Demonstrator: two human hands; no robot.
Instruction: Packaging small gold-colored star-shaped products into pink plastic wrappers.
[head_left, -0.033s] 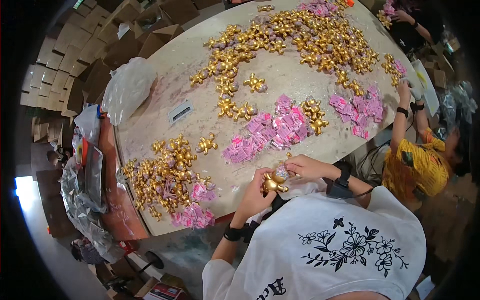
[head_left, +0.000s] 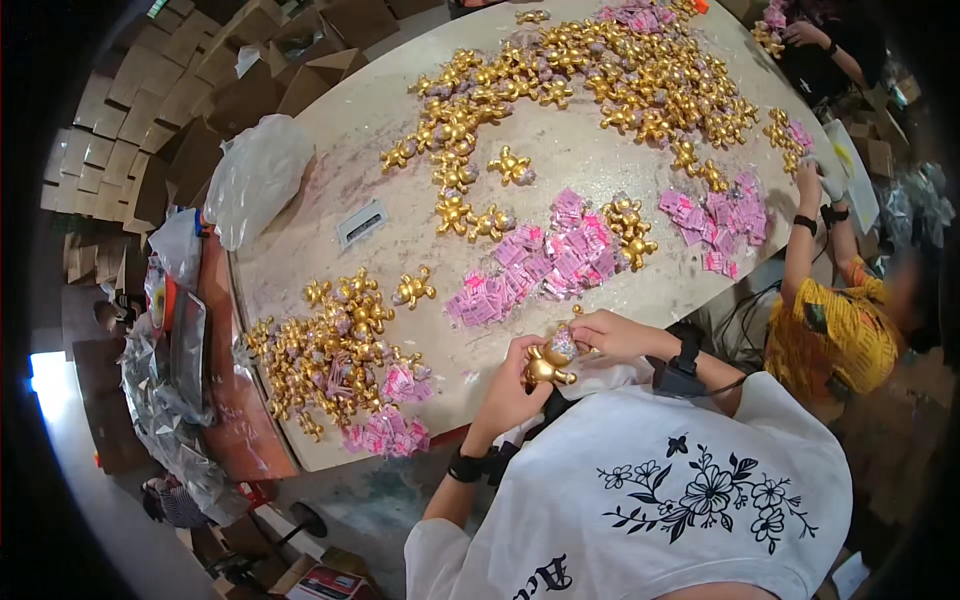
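the left hand (head_left: pixel 508 385) and right hand (head_left: pixel 612 333) are both gripping a gold toy figure (head_left: pixel 548 362), fingers curled closed around it, just beside pink packets (head_left: pixel 530 270) on the table (head_left: pixel 400 150).

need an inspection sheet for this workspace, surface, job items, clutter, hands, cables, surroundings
surface: pale worn table, crowded with small goods.
job's things: one gold figure toy held above the near table edge; pile of gold figures to the left; pink packets just ahead.
clutter: clear plastic bag and a small grey tray on the left side; big far spread of gold figures.
grippers: left hand and right hand both grip the toy with their fingers.
cables: dark cable beside the right wristband.
surroundings: stacked cardboard boxes at left; a co-worker in a yellow shirt at right.
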